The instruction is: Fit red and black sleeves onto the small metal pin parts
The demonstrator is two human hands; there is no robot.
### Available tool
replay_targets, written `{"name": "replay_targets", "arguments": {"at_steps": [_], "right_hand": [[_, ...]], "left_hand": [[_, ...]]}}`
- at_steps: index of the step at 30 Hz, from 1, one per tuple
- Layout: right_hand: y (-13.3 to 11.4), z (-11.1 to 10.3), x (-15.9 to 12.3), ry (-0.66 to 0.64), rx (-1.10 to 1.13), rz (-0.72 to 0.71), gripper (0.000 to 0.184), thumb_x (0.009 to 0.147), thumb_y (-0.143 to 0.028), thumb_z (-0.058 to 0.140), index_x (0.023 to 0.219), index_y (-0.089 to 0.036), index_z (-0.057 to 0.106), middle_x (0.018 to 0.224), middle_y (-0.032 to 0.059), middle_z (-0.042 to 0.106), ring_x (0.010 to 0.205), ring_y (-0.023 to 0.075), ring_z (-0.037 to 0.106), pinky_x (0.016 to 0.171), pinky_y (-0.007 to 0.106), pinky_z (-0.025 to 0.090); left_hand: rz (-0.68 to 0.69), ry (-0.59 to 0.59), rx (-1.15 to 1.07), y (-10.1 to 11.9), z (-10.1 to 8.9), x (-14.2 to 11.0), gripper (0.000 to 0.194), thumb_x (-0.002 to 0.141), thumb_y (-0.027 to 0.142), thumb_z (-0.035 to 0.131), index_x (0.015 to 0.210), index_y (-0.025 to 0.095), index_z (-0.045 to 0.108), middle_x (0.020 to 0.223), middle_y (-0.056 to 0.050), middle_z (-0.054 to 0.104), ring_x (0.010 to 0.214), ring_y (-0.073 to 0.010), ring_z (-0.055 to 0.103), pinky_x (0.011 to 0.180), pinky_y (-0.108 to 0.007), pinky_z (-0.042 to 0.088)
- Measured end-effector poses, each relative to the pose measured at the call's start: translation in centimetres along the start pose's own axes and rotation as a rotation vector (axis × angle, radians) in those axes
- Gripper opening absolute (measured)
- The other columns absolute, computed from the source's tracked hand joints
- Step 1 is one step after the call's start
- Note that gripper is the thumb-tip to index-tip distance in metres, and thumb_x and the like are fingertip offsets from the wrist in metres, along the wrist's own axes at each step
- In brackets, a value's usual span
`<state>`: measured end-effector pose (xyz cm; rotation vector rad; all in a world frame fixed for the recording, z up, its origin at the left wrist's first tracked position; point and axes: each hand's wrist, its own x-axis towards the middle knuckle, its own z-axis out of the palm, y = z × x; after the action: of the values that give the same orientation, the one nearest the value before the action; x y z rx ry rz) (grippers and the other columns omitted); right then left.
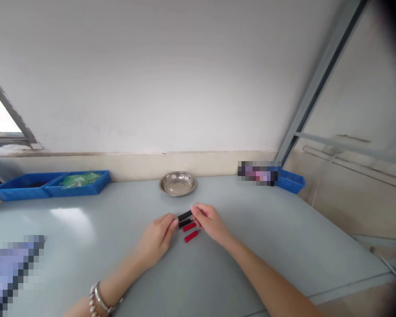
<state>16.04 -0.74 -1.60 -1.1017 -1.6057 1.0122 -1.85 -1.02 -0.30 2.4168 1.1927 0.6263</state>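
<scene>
Two short black cylindrical pieces [185, 219] and two red ones [191, 232] lie close together on the grey table [284, 246]. My left hand [156, 237] has its fingers pinched on the left end of the black pieces. My right hand [208, 220] pinches their right end from the other side. The lower red piece lies free on the table just below my fingers. The upper red piece touches or nearly touches my right fingertips.
A small steel bowl [177, 183] stands behind my hands. Two blue trays [49, 185] sit at the far left by the wall, one with green parts. Another blue tray [292, 180] is at the back right. The table's right edge falls off near a metal frame [317, 83].
</scene>
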Motion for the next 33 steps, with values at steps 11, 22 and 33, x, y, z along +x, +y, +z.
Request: {"name": "replay_targets", "arguments": {"at_steps": [11, 22, 33], "right_hand": [[-0.17, 0.05, -0.03, 0.012, -0.021, 0.007, 0.040, 0.083, -0.047, 0.035, 0.055, -0.019, 0.036, 0.047, -0.0055, 0.033, 0.045, 0.0080, 0.033, 0.047, 0.022, 0.029], [-0.30, -0.01, -0.09, 0.013, -0.059, -0.008, 0.040, 0.084, -0.046, 0.034, 0.055, -0.019, 0.035, 0.048, -0.0055, 0.033, 0.046, 0.0079, 0.033, 0.047, 0.022, 0.028], [-0.27, 0.06, -0.12, 0.024, -0.086, -0.021, 0.041, 0.084, -0.048, 0.034, 0.055, -0.019, 0.036, 0.048, -0.0043, 0.036, 0.048, 0.0088, 0.035, 0.048, 0.022, 0.030]], "left_hand": [[-0.001, 0.001, -0.020, -0.12, 0.12, 0.11, 0.033, 0.089, 0.036, 0.021, 0.070, 0.019, 0.042, 0.067, -0.002, 0.050, 0.061, -0.0144, 0.047, 0.060, -0.027, 0.037], [0.003, 0.015, -0.001, -0.09, 0.08, 0.14, 0.033, 0.089, 0.035, 0.022, 0.070, 0.019, 0.044, 0.067, -0.002, 0.052, 0.060, -0.0146, 0.048, 0.059, -0.026, 0.038], [0.008, 0.025, 0.002, 0.22, -0.07, 0.13, 0.034, 0.088, 0.036, 0.022, 0.069, 0.019, 0.045, 0.066, -0.003, 0.052, 0.059, -0.0147, 0.048, 0.058, -0.026, 0.039]]}}
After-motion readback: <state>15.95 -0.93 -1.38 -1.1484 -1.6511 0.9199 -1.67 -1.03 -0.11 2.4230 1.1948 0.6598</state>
